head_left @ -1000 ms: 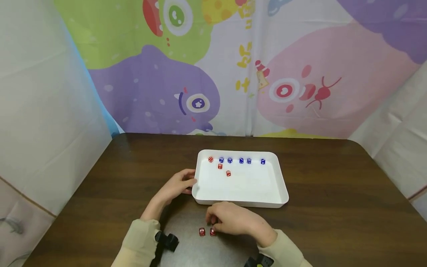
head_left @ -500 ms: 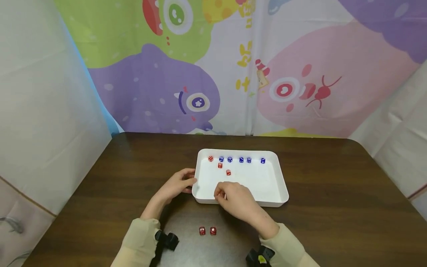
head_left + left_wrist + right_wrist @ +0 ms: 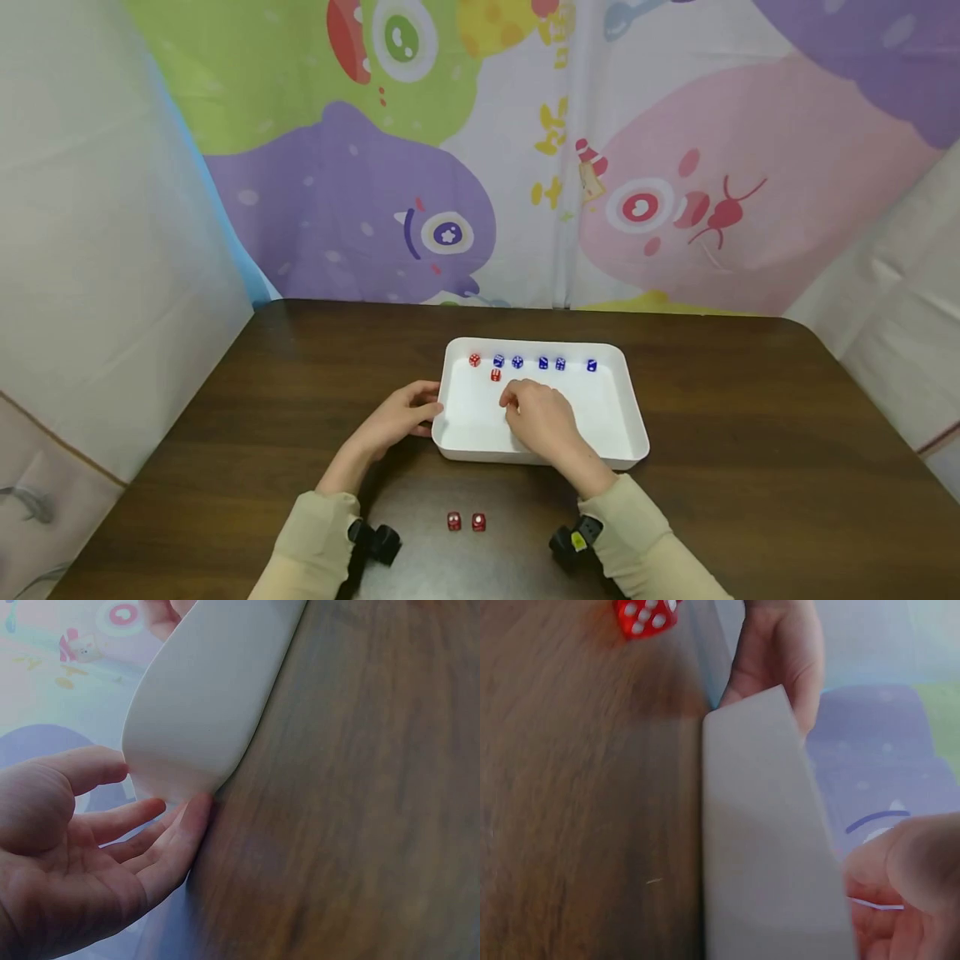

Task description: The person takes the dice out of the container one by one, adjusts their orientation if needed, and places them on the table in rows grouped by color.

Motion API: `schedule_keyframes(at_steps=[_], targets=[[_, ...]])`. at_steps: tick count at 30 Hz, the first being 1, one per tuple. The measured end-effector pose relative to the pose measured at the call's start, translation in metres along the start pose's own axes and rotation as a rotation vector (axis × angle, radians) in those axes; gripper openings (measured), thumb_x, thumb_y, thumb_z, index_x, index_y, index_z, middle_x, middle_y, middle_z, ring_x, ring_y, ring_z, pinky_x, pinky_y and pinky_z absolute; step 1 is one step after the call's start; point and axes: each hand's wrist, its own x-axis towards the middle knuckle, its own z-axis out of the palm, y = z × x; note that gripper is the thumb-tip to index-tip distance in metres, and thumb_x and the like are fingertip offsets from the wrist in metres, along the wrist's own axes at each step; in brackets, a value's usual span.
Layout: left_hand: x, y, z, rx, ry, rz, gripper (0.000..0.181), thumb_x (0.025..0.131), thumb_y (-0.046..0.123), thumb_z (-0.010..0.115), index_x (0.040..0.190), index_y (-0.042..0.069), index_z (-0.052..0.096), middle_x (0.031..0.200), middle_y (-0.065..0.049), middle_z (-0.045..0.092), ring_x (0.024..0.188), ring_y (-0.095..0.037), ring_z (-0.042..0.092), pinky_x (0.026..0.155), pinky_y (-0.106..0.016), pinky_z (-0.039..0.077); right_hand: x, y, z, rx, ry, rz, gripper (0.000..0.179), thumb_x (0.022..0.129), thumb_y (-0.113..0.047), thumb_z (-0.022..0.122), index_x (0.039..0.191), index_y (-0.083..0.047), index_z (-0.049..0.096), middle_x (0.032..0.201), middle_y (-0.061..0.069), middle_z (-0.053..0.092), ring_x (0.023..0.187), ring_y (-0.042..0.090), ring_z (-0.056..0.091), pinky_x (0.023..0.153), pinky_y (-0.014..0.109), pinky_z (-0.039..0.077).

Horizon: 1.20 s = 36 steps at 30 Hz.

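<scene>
A white tray (image 3: 600,433) lies on the table. My left hand (image 3: 401,417) touches its left end, thumb at the rim and fingers against the outer wall, as the left wrist view shows on the tray (image 3: 202,697). Inside the tray, my right hand (image 3: 543,417) reaches low with curled fingers; its fingertips and anything between them are hidden. Red dice lie at the tray's back left, one (image 3: 475,360) in the corner and one (image 3: 496,375) nearer. Several blue dice (image 3: 543,363) line the back wall. Two red dice (image 3: 453,522) sit on the table in front.
The dark wooden table (image 3: 750,433) extends on both sides of the tray. A printed cartoon curtain (image 3: 525,208) hangs behind its far edge, with pale cloth at the sides. In the right wrist view, a red die (image 3: 646,615) lies near the tray's outer wall.
My right hand has moved from beside the two table dice, over the tray's front rim, into the tray, covering the third red die there. My left hand has stayed at the tray.
</scene>
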Motion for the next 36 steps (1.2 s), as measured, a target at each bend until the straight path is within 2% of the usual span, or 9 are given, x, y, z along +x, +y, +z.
schedule_keyframes(at_steps=[3, 6, 10, 14, 29, 36], targets=[[0.0, 0.001, 0.001, 0.003, 0.0, -0.011, 0.044, 0.084, 0.011, 0.051, 0.124, -0.002, 0.037, 0.109, -0.02, 0.045, 0.088, -0.024, 0.052, 0.069, -0.034, 0.049, 0.003, 0.006, 0.005, -0.036, 0.036, 0.023, 0.011, 0.073, -0.007, 0.054, 0.077, -0.011, 0.063, 0.073, 0.0, 0.058, 0.061, 0.015, 0.051, 0.051, 0.027, 0.039], [-0.001, 0.004, 0.001, -0.006, 0.004, -0.019, 0.044, 0.084, 0.01, 0.051, 0.124, -0.002, 0.036, 0.109, -0.02, 0.045, 0.089, -0.025, 0.052, 0.069, -0.034, 0.049, 0.008, 0.01, 0.01, -0.059, 0.046, 0.036, 0.015, 0.072, -0.006, 0.054, 0.083, -0.01, 0.064, 0.08, 0.003, 0.058, 0.074, 0.021, 0.053, 0.059, 0.034, 0.041], [-0.006, 0.013, 0.002, -0.018, -0.015, -0.021, 0.045, 0.085, 0.009, 0.05, 0.125, -0.005, 0.034, 0.111, -0.024, 0.043, 0.091, -0.028, 0.051, 0.07, -0.035, 0.049, 0.012, 0.014, 0.015, -0.062, 0.013, 0.051, 0.026, 0.071, -0.005, 0.052, 0.094, -0.009, 0.062, 0.093, 0.006, 0.057, 0.087, 0.025, 0.052, 0.066, 0.039, 0.042], [-0.011, 0.022, 0.003, -0.006, -0.021, -0.025, 0.045, 0.085, 0.008, 0.048, 0.125, -0.006, 0.033, 0.111, -0.025, 0.043, 0.092, -0.03, 0.05, 0.071, -0.035, 0.049, 0.015, 0.018, 0.018, -0.048, -0.027, 0.047, 0.032, 0.071, -0.004, 0.053, 0.102, -0.008, 0.06, 0.103, 0.009, 0.054, 0.092, 0.027, 0.051, 0.068, 0.04, 0.043], [-0.013, 0.024, 0.003, -0.008, -0.03, -0.019, 0.044, 0.085, 0.006, 0.047, 0.125, -0.007, 0.032, 0.11, -0.025, 0.042, 0.093, -0.031, 0.049, 0.07, -0.035, 0.049, 0.018, 0.024, 0.021, -0.081, -0.13, 0.065, 0.034, 0.076, -0.008, 0.053, 0.109, -0.008, 0.057, 0.114, 0.01, 0.05, 0.1, 0.028, 0.048, 0.077, 0.041, 0.043], [-0.014, 0.025, 0.003, -0.003, -0.027, -0.027, 0.045, 0.085, 0.008, 0.048, 0.125, -0.006, 0.032, 0.112, -0.026, 0.042, 0.093, -0.031, 0.049, 0.071, -0.035, 0.049, 0.017, 0.026, 0.022, -0.062, -0.104, 0.04, 0.028, 0.074, -0.005, 0.055, 0.102, -0.006, 0.059, 0.106, 0.009, 0.053, 0.094, 0.026, 0.048, 0.075, 0.039, 0.043]])
